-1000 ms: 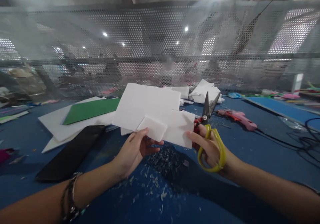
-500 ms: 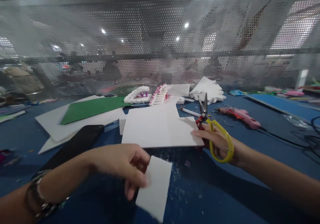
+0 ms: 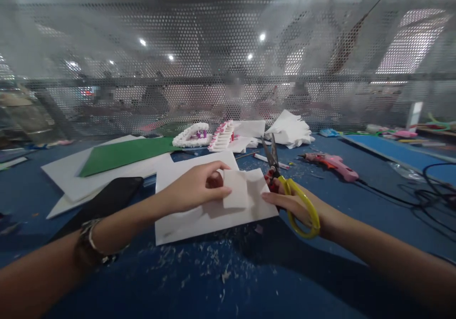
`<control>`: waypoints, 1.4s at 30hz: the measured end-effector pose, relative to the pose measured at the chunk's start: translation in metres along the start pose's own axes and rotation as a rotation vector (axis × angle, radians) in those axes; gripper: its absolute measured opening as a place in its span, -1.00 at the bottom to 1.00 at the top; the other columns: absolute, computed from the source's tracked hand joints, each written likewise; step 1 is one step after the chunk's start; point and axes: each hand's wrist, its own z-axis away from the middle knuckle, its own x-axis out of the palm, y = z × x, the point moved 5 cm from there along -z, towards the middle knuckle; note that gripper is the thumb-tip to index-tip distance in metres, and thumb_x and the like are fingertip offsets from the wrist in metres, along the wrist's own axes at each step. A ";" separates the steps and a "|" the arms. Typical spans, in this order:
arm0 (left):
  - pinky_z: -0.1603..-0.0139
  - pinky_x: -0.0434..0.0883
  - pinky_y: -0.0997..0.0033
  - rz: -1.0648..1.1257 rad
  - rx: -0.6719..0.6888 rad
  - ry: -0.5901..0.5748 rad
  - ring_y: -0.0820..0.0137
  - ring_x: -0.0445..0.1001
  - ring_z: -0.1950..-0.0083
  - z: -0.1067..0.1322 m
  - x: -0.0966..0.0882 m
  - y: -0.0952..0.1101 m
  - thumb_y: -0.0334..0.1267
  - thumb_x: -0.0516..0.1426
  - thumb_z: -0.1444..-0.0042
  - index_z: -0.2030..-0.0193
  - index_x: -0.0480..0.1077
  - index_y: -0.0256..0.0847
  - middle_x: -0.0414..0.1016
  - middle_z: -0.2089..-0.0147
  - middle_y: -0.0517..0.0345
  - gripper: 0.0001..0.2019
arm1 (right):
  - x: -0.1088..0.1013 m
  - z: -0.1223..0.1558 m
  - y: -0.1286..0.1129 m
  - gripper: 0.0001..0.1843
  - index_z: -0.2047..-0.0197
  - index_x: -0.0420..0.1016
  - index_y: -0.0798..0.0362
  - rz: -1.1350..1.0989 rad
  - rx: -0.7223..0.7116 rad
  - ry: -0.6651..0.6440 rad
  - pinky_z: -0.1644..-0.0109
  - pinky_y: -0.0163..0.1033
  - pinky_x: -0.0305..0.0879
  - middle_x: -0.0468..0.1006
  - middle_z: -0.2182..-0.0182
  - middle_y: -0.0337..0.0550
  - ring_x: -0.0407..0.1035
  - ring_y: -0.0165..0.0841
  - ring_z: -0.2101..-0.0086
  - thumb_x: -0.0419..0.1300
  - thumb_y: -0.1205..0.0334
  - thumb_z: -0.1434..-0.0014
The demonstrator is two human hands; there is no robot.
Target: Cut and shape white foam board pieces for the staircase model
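Observation:
My left hand (image 3: 197, 186) pinches a small white rectangular card piece (image 3: 235, 189) between thumb and fingers. This piece is held over the right part of a larger white sheet (image 3: 185, 221), whose near edge is tilted. At the sheet's right corner, my right hand (image 3: 288, 200) grips the edge with its thumb on top. The same hand also holds yellow-handled scissors (image 3: 302, 210), blades pointing up and parted. Whether the small piece touches the sheet I cannot tell.
A pink glue gun (image 3: 333, 164) with a black cable lies right. At the left are a green sheet (image 3: 124, 155) and a black phone-like slab (image 3: 107, 200). Behind stand a small pink-and-white staircase model (image 3: 221, 138) and white cut pieces (image 3: 289, 128). White scraps litter the blue table (image 3: 228, 290).
My left hand has raised the small piece up and forward over the larger sheet. The sheet has turned, its left side coming nearer. My right hand keeps hold of scissors and sheet.

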 end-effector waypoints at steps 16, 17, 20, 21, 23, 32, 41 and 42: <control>0.34 0.25 0.49 -0.292 0.134 -0.316 0.43 0.31 0.35 -0.002 0.032 -0.011 -0.30 -0.01 -0.06 -0.02 0.19 -0.23 0.35 0.32 0.16 -0.66 | -0.036 0.014 0.012 -0.70 0.58 0.25 0.07 0.457 0.216 -0.191 0.56 -0.38 0.09 0.27 0.65 -0.32 0.15 -0.51 0.63 0.04 0.04 -0.03; 0.34 0.25 0.49 -0.296 0.144 -0.312 0.44 0.31 0.35 -0.005 0.038 -0.014 -0.31 -0.01 -0.06 0.02 0.21 -0.24 0.35 0.31 0.16 -0.70 | -0.041 0.014 0.015 -0.70 0.57 0.24 0.07 0.438 0.207 -0.160 0.57 -0.38 0.09 0.27 0.64 -0.32 0.14 -0.51 0.64 0.03 0.03 -0.03; 0.26 0.26 0.44 -0.366 0.224 -0.248 0.42 0.29 0.26 -0.008 0.051 -0.018 -0.36 -0.04 -0.09 0.15 0.27 -0.23 0.34 0.24 0.12 -0.81 | -0.049 0.016 0.021 -0.71 0.55 0.22 0.05 0.368 0.194 -0.086 0.56 -0.37 0.10 0.29 0.62 -0.32 0.14 -0.52 0.65 0.04 0.01 -0.01; 0.20 0.25 0.40 -0.414 0.274 -0.230 0.39 0.28 0.20 -0.006 0.055 -0.016 -0.36 -0.05 -0.10 0.18 0.30 -0.21 0.33 0.21 0.10 -0.82 | -0.051 0.016 0.023 -0.71 0.55 0.22 0.05 0.348 0.200 -0.069 0.55 -0.37 0.10 0.29 0.62 -0.32 0.15 -0.52 0.65 0.05 0.01 0.00; 0.12 0.22 0.30 -0.509 0.366 -0.243 0.32 0.23 0.12 0.000 0.061 -0.012 -0.27 -0.05 -0.11 0.17 0.32 -0.20 0.30 0.15 0.06 -0.81 | -0.051 0.017 0.028 -0.71 0.51 0.23 0.05 0.318 0.228 -0.043 0.56 -0.37 0.10 0.29 0.63 -0.33 0.14 -0.52 0.65 0.06 -0.02 0.02; 0.15 0.28 0.33 -0.498 0.298 -0.419 0.30 0.25 0.13 0.009 0.067 -0.003 -0.28 0.11 0.02 0.03 0.25 -0.20 0.28 0.13 0.04 -0.64 | -0.046 0.023 0.034 -0.74 0.41 0.25 0.04 0.240 0.224 -0.004 0.57 -0.40 0.08 0.25 0.58 -0.31 0.16 -0.49 0.56 0.07 0.01 -0.01; 0.15 0.29 0.29 -0.503 0.323 -0.349 0.28 0.24 0.10 0.007 0.071 -0.004 -0.33 0.10 0.03 0.01 0.23 -0.21 0.29 0.09 0.03 -0.62 | -0.046 0.022 0.025 -0.66 0.46 0.30 0.05 0.168 0.263 0.074 0.59 -0.37 0.12 0.32 0.56 -0.24 0.21 -0.45 0.57 0.19 -0.05 0.19; 0.16 0.29 0.29 -0.520 0.320 -0.355 0.27 0.25 0.11 0.008 0.071 -0.004 -0.32 0.10 0.03 0.03 0.24 -0.21 0.30 0.10 0.04 -0.63 | -0.045 0.022 0.024 -0.65 0.47 0.30 0.05 0.162 0.265 0.080 0.59 -0.37 0.13 0.33 0.56 -0.24 0.21 -0.45 0.57 0.19 -0.06 0.20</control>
